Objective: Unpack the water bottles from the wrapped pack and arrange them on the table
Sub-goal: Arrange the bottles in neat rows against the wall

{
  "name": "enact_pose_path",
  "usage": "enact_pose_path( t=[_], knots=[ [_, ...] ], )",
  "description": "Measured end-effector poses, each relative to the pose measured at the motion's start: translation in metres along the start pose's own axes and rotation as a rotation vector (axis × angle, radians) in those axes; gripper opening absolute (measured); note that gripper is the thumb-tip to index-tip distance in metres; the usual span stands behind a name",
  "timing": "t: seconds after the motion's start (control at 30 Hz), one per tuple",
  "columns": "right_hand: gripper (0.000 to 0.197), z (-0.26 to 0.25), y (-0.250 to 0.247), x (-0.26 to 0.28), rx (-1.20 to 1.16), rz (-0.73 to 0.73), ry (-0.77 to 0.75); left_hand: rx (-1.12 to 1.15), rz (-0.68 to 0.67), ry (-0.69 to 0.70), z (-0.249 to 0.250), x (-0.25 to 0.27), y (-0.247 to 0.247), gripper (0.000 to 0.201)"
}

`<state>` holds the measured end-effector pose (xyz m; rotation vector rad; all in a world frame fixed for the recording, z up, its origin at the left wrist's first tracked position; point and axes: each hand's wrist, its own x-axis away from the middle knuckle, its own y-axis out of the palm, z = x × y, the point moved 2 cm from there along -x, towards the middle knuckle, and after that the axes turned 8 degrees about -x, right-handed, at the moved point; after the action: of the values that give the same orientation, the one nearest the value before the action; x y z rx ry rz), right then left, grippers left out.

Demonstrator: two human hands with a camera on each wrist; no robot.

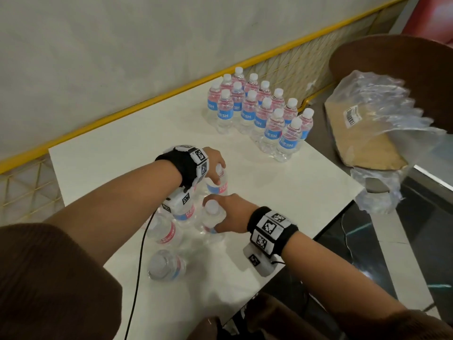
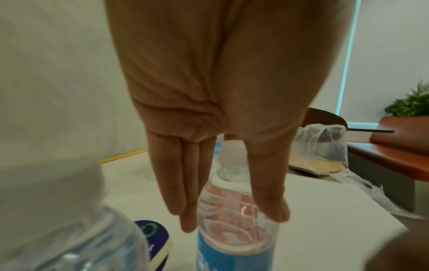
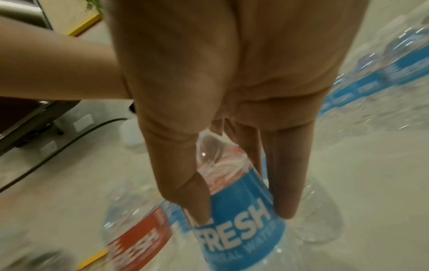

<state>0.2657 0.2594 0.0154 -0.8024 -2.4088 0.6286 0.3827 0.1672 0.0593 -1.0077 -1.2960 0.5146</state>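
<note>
Several upright water bottles (image 1: 259,114) with blue labels stand in rows at the table's far right. Nearer me is a loose cluster of more bottles (image 1: 169,233). My left hand (image 1: 217,175) (image 2: 232,218) grips the shoulder of one upright bottle (image 1: 221,186) (image 2: 228,192), fingers on one side and thumb on the other. My right hand (image 1: 215,214) (image 3: 241,212) grips another bottle (image 1: 210,209) (image 3: 234,185) just below its cap, over the blue FRESH label. Both bottles' bases are hidden among the cluster.
The white table (image 1: 122,148) ends close on the right, above a dark floor. Empty plastic wrap and a cardboard sheet (image 1: 367,136) lie on a brown chair to the right. A black cable (image 1: 141,266) hangs from my left wrist across the table's front.
</note>
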Motion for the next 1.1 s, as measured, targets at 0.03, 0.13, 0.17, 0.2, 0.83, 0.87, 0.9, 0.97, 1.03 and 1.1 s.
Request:
enact_pose_path(
  t=[0.03,0.13,0.17,0.2,0.83,0.87,0.9,0.97,1.03,1.1],
  knots=[
    [0.06,0.006,-0.013,0.002,0.008,0.022,0.041,0.03,0.022,-0.01,0.001,-0.003,-0.001,0.065],
    [0.063,0.03,-0.05,0.004,0.007,0.104,0.158,0.081,0.074,-0.049,0.004,-0.017,-0.006,0.056],
    [0.061,0.038,-0.062,0.003,-0.022,0.134,0.183,0.094,0.086,-0.061,0.005,-0.023,-0.008,0.048],
    [0.059,0.047,-0.073,0.002,-0.06,0.164,0.202,0.11,0.094,-0.073,0.006,-0.028,-0.01,0.042],
    [0.089,0.146,-0.09,-0.06,-0.455,0.662,0.241,0.977,0.237,-0.271,0.0,-0.116,0.011,0.074],
    [0.083,0.146,-0.089,-0.063,-0.457,0.678,0.216,0.964,0.248,-0.274,0.0,-0.117,0.014,0.079],
    [0.079,0.145,-0.089,-0.067,-0.456,0.69,0.193,0.966,0.272,-0.279,-0.001,-0.119,0.018,0.079],
    [0.074,0.145,-0.093,-0.074,-0.46,0.711,0.181,1.004,0.312,-0.308,-0.004,-0.125,0.023,0.071],
    [0.075,0.143,-0.099,-0.079,-0.503,0.732,0.211,1.045,0.344,-0.325,-0.007,-0.133,0.026,0.067],
    [0.081,0.14,-0.104,-0.082,-0.588,0.686,0.213,1.054,0.371,-0.338,-0.01,-0.141,0.027,0.066]
  ],
)
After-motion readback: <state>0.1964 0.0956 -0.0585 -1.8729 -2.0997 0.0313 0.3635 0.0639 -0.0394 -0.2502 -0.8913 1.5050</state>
